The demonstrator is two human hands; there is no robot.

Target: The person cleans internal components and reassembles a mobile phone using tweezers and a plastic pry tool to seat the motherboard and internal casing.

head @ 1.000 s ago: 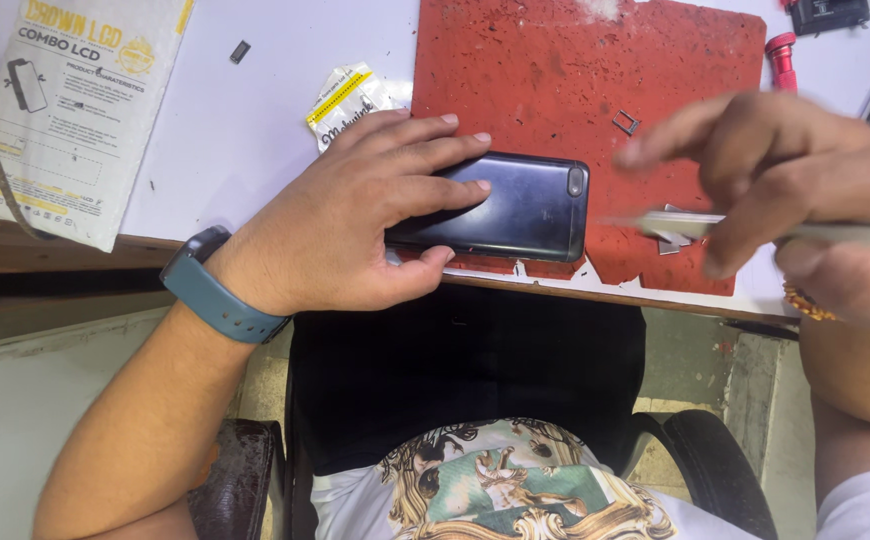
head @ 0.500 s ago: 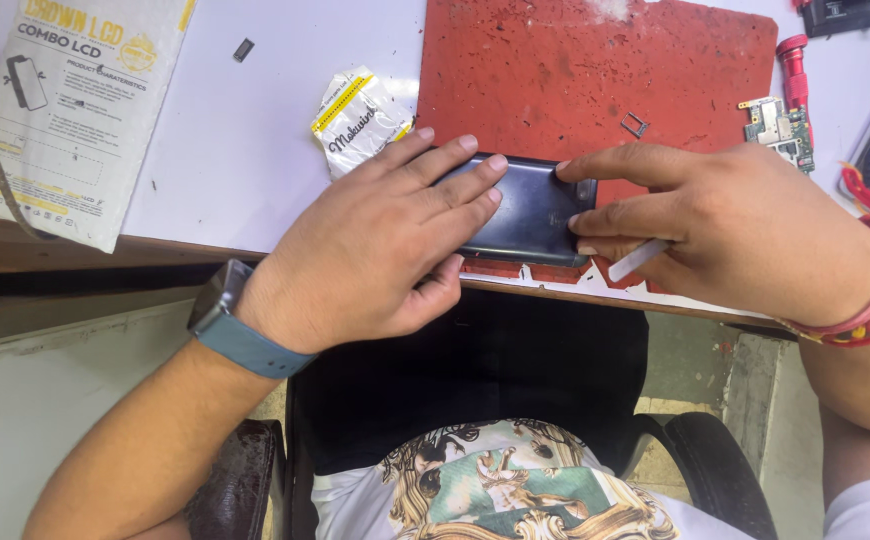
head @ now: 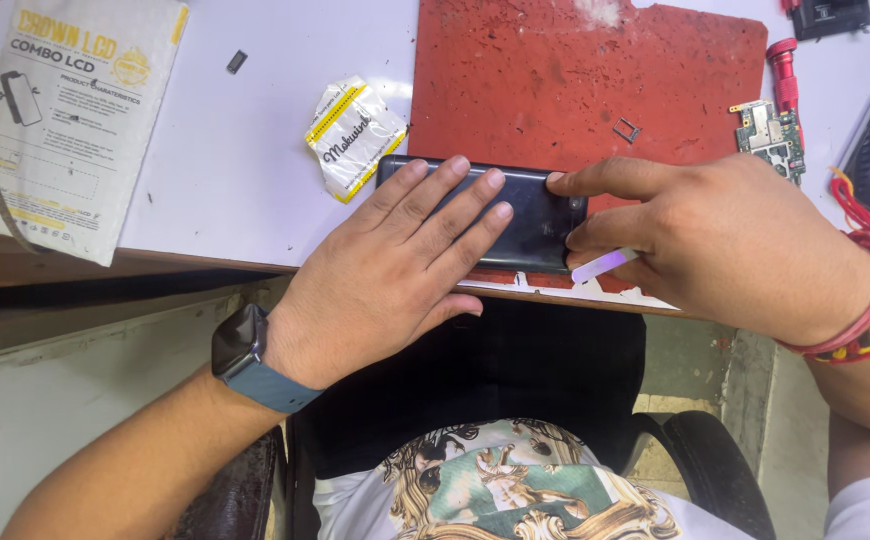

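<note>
1. At the near edge of the white table (head: 255,180), your left hand (head: 395,265) lies flat on the dark phone (head: 535,215), fingers spread across its back and pressing it down; it grips nothing, the palm hanging over the table edge.
2. The phone lies lengthwise, left to right, half on the red mat (head: 575,80) and half on the bare table; its near long side runs just inside the table edge.
3. Your right hand (head: 725,240) meets the phone's right end; the forefinger rests on the far right corner, and the other fingers are closed around a thin pale tool (head: 605,265) whose tip shows just beside the near right corner; whether the tip touches the phone cannot be told.
4. A crumpled white and yellow wrapper (head: 350,135) lies just left of the phone, touching its far left corner.
5. On the mat, far of your right hand, sits a small metal tray (head: 626,130); right of the mat lie a green circuit board (head: 767,130) and a red screwdriver (head: 783,70).
6. Far left, a printed white package (head: 65,120) overhangs the near table edge; a small dark part (head: 237,62) lies to its right.
</note>
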